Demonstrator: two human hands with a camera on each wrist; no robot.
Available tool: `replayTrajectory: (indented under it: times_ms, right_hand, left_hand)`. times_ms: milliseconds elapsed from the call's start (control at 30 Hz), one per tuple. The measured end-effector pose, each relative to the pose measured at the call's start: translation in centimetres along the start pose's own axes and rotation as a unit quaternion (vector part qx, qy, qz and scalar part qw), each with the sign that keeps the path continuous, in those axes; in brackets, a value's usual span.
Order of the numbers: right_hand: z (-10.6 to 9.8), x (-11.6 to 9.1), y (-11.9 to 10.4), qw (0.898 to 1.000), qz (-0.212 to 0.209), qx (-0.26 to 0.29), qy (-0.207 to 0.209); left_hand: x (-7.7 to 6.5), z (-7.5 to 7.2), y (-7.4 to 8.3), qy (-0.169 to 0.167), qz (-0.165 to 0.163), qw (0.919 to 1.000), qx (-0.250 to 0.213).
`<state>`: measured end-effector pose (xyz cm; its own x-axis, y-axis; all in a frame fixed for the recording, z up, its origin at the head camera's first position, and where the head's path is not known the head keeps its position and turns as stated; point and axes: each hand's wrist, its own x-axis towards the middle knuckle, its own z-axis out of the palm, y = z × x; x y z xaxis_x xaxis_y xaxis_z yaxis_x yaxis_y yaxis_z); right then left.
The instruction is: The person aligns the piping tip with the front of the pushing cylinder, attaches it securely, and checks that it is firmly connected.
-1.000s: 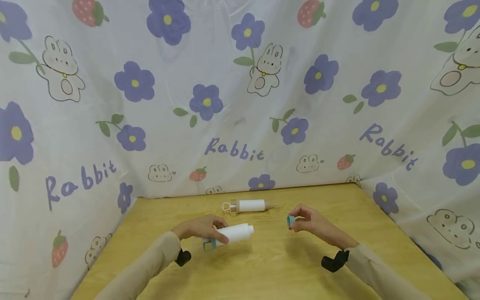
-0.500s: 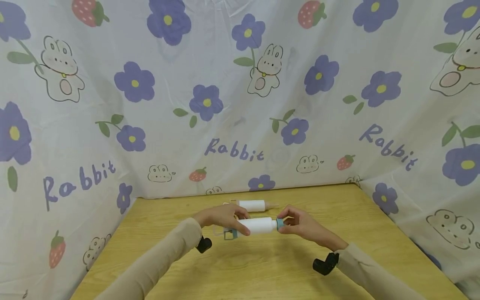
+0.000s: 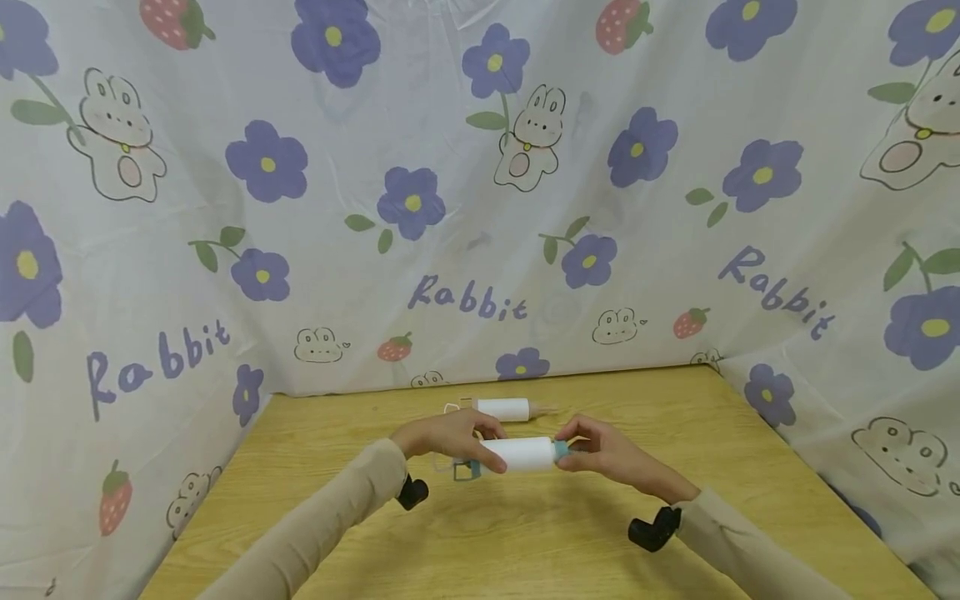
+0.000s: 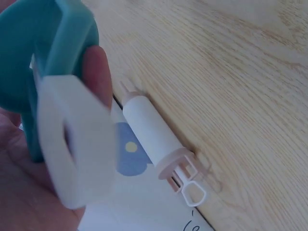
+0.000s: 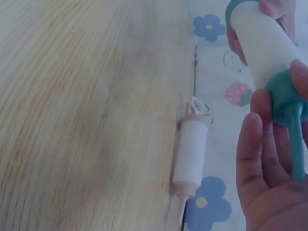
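Observation:
My left hand (image 3: 453,437) grips the white barrel (image 3: 525,454) of a teal-trimmed icing syringe, near its handle end, above the table. The syringe lies roughly level. A teal collar (image 4: 70,43) and the white plunger ring (image 4: 96,154) fill the near side of the left wrist view. At the barrel's other end, my right hand (image 3: 611,457) pinches a teal nozzle cap (image 5: 280,94) between thumb and fingers. The cap sits against the barrel's end, and its thin spout (image 5: 296,144) points back toward my palm. Whether the threads are engaged is hidden.
Behind my hands a second icing syringe (image 3: 504,410), white with pinkish-beige fittings, lies on the wooden table (image 3: 480,542). A hanging white cloth (image 3: 337,250) printed with flowers and rabbits encloses the table's back and sides.
My left hand has brought the syringe rightward and levelled it. My right hand has moved slightly left, and the cap, earlier apart from the barrel, now meets its end.

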<state>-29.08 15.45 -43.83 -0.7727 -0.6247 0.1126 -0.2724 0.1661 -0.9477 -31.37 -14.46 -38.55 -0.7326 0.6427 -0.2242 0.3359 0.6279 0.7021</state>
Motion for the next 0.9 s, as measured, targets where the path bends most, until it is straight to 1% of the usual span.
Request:
replayTrajectory:
  times_ms: [200,400,533,633,700,833,900]
  right_hand:
    - [0.07,0.17,0.27,1.000,0.007,-0.016,0.016]
    - [0.01,0.26,0.61,0.999,0.028,-0.022,0.018]
    - [0.00,0.30,0.68,0.998,0.056,-0.030,0.002]
    - [-0.08,0.07,0.57,0.997,0.061,-0.050,-0.015]
    - [-0.15,-0.14,0.48,0.997,0.048,-0.064,-0.015]
    - [-0.25,-0.33,0.31,0.997,0.003,-0.078,-0.011]
    - [-0.30,-0.28,0.32,0.996,-0.004,-0.083,-0.020]
  left_hand:
    - [-0.13,0.28,0.29,0.006,0.003,0.9999,-0.010]
    - [-0.08,0.45,0.25,0.012,0.008,0.9999,-0.002]
    - [0.09,0.50,0.31,0.011,0.014,0.9998,0.004]
    - [0.17,0.62,0.35,0.006,0.018,0.9998,0.006]
    - [0.17,0.68,0.35,0.003,0.019,0.9998,0.004]
    - [0.11,0.64,0.30,0.006,0.018,0.9998,0.000]
    - [0.05,0.62,0.33,0.007,0.016,0.9998,-0.001]
